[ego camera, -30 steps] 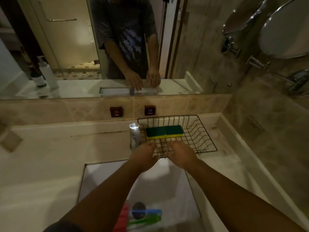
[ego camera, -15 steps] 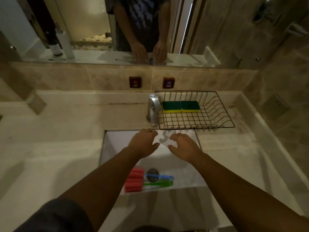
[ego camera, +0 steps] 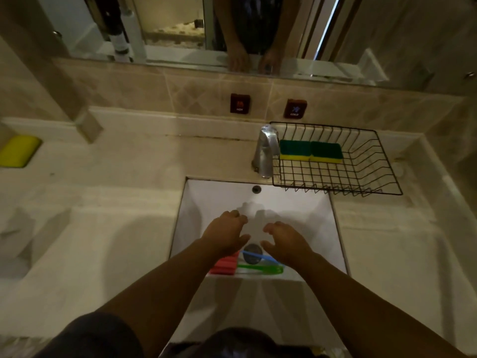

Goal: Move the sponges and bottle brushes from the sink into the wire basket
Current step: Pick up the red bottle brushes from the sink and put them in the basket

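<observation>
Two green-and-yellow sponges point(ego camera: 311, 150) lie side by side at the back left of the black wire basket point(ego camera: 376, 174), which stands on the counter right of the tap. In the white sink point(ego camera: 206, 200), two bottle brushes lie near the front wall: their red heads point(ego camera: 224, 266), a blue handle point(ego camera: 258, 255) and a green handle point(ego camera: 260, 269). My left hand point(ego camera: 224, 232) hovers open above the red heads and partly hides them. My right hand point(ego camera: 286, 241) is open over the handles' right ends. Neither hand holds anything.
A chrome tap point(ego camera: 265, 151) stands behind the sink, beside the basket's left edge. The drain point(ego camera: 252, 253) lies under the blue handle. A yellow pad point(ego camera: 18, 150) sits at the counter's far left. Hot and cold labels point(ego camera: 240, 103) are on the tiled backsplash under a mirror.
Both hands have drawn back from the basket's front edge and dropped into the sink, above the brushes. The view has tilted down. The sponges stay in the basket.
</observation>
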